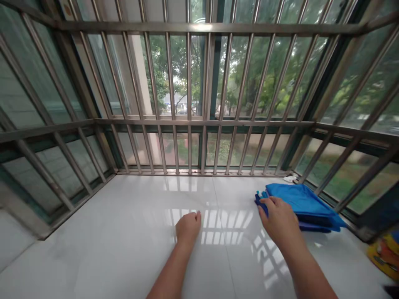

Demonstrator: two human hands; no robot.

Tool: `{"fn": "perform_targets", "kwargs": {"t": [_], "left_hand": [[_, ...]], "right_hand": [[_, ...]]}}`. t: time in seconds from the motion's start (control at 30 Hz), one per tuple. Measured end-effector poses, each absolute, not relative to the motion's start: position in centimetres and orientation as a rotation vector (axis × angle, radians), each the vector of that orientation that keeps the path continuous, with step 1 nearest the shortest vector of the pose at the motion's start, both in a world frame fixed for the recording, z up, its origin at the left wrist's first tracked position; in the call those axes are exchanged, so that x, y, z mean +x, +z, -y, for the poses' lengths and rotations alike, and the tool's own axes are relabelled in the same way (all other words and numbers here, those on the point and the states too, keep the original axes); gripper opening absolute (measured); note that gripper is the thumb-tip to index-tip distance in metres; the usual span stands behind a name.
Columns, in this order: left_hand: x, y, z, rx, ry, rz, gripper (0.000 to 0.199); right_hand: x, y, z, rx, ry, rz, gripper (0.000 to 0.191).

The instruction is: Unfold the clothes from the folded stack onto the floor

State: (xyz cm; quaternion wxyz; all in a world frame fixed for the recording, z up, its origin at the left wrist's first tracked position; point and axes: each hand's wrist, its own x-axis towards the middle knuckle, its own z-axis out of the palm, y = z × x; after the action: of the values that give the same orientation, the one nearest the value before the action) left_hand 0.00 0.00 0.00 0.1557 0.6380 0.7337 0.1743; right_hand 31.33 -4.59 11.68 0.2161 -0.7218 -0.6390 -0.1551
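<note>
My left hand (pixel 188 226) is curled into a fist just above or on the white sill, with nothing visible in it. To the right, my right hand (pixel 279 218) reaches over the left end of a stack of folded blue cloth (pixel 301 201). Its thumb and fingers close around the edge of a dark blue piece (pixel 261 204), though the palm side is hidden. Bright blue fabric lies on top of the stack, with darker blue and purple layers under it. Small light blue tabs stick out beside my fingertips.
Metal bars (pixel 204 122) enclose the white glossy tiled sill (pixel 124 232) on three sides, with windows and trees behind. A crumpled white scrap (pixel 289 178) lies in the far right corner. At the right edge stands a yellow and red container (pixel 386 253), partly cut off.
</note>
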Motion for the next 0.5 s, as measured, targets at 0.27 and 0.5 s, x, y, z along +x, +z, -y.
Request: {"fn": "perform_targets", "kwargs": {"t": [0.27,0.5], "left_hand": [[-2.0,-2.5,-5.3,0.647,1.428,-0.921,0.07],[-1.0,-1.9,-5.0,0.311,1.277,-0.691,0.067]], "right_hand": [[37.5,6.5,-4.3,-2.455,-0.321,1.045,0.071],[49.1,2.5,-6.9,-2.49,-0.133,1.309,0.064]]}}
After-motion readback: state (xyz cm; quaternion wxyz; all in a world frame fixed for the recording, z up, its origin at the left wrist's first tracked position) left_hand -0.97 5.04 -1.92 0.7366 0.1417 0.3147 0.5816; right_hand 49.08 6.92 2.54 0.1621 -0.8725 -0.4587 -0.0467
